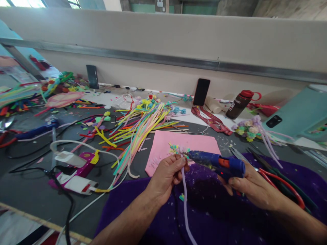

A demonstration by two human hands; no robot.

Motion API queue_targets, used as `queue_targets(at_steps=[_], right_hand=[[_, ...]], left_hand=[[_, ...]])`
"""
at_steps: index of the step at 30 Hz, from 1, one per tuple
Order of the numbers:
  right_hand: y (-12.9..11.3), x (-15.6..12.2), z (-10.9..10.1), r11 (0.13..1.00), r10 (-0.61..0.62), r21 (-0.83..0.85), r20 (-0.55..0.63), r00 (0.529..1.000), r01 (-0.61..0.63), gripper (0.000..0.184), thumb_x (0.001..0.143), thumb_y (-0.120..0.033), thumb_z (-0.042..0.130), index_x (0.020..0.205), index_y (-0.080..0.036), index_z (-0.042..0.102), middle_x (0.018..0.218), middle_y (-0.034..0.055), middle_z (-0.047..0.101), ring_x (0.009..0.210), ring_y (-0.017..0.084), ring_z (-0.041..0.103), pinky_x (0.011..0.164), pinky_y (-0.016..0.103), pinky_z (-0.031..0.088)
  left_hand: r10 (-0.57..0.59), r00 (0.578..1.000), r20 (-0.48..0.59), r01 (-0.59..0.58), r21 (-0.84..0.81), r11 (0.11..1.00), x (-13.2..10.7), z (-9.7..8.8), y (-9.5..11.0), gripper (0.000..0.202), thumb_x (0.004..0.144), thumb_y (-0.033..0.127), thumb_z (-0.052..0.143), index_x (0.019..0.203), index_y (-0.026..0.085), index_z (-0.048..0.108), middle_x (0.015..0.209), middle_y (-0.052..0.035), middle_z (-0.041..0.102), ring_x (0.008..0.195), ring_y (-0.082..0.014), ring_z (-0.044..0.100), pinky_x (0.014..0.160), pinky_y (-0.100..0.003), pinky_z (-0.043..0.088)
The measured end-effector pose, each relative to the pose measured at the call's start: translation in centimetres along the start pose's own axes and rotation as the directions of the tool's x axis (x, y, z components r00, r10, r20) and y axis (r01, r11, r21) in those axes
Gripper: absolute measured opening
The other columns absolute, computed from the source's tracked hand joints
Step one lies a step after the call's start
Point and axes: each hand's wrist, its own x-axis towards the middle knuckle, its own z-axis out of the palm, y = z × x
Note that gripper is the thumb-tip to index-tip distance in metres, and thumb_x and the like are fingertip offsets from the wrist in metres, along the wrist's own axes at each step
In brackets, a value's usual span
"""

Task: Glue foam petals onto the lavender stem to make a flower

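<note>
Pinching a small pastel flower (176,149) by the top of its lilac chenille stem (185,200), the left hand (166,177) was closed around the piece at the near edge of the surface (30,190), above a purple cloth (204,211) that covered the lap. The stem was left hanging down over the cloth, apparently so that the flower head could be turned freely toward the tool. A blue glue gun (217,164) was gripped in the right hand (251,189), fingers wrapped about its handle, and its nozzle was brought right up against the flower, seemingly touching it; the gun was held nearly level so that the tip met the bloom from the side. A pink sheet (163,146) had been laid just behind the hands, probably to catch drips. Red-handled scissors (281,183) were kept just beside the right hand, partly hidden by it. Coloured strips (138,132) were fanned out toward the middle of the surface, and finished flowers (249,130) were set apart near the right edge. A brown bottle (238,103) and a dark phone (201,92) were propped along the far edge, against the wall.
</note>
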Motion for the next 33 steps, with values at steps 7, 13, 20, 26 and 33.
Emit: queue_targets(at_steps=[7,13,20,26,33], right_hand=[[0.1,-0.1,-0.4,0.999,-0.003,-0.041,-0.001,1.0,0.003,0.04,0.087,-0.047,0.041,0.064,-0.017,0.052,0.059,0.0013,0.053,0.054,0.012,0.049,0.052,0.023,0.036],[-0.5,-0.2,-0.9,0.998,-0.025,-0.059,0.015,1.0,0.026,0.041,0.087,-0.048,0.041,0.064,-0.016,0.053,0.059,0.0013,0.053,0.053,0.011,0.048,0.049,0.022,0.035],[-0.5,-0.2,-1.1,0.998,-0.029,-0.047,0.031,0.999,0.03,0.042,0.087,-0.048,0.041,0.063,-0.016,0.053,0.059,0.0015,0.053,0.052,0.011,0.048,0.05,0.022,0.034],[0.0,-0.3,-1.0,0.997,-0.009,0.071,0.013,1.0,0.008,0.043,0.085,-0.05,0.043,0.061,-0.016,0.053,0.056,0.0009,0.052,0.051,0.011,0.047,0.049,0.022,0.033],[0.3,-0.1,-0.8,0.969,0.033,0.244,0.016,0.999,-0.036,0.045,0.083,-0.053,0.046,0.066,-0.015,0.06,0.053,0.0017,0.053,0.049,0.012,0.049,0.047,0.023,0.033]], left_hand=[[-0.002,1.0,-0.008,0.002,0.059,0.998,0.1,0.0,-0.1,0.027,0.07,0.036,0.067,0.065,0.013,0.054,0.055,0.0034,0.052,0.04,-0.0013,0.035,0.036,-0.014,0.019],[-0.015,1.0,-0.014,0.016,0.098,0.995,0.2,-0.1,-0.2,0.027,0.072,0.036,0.066,0.064,0.013,0.053,0.055,0.0033,0.051,0.04,-0.0013,0.036,0.037,-0.014,0.02],[-0.013,1.0,-0.007,0.014,0.097,0.995,0.2,-0.2,-0.1,0.028,0.071,0.036,0.066,0.062,0.013,0.053,0.053,0.004,0.049,0.039,-0.0013,0.036,0.036,-0.014,0.02],[-0.027,1.0,-0.01,0.028,0.116,0.993,0.0,-0.1,-0.1,0.03,0.071,0.037,0.066,0.06,0.013,0.053,0.053,0.0034,0.05,0.039,-0.0012,0.037,0.036,-0.013,0.021],[-0.032,0.999,-0.011,0.033,0.113,0.993,0.0,0.0,0.0,0.027,0.071,0.035,0.066,0.062,0.013,0.053,0.054,0.0032,0.051,0.039,-0.001,0.037,0.036,-0.013,0.021]])
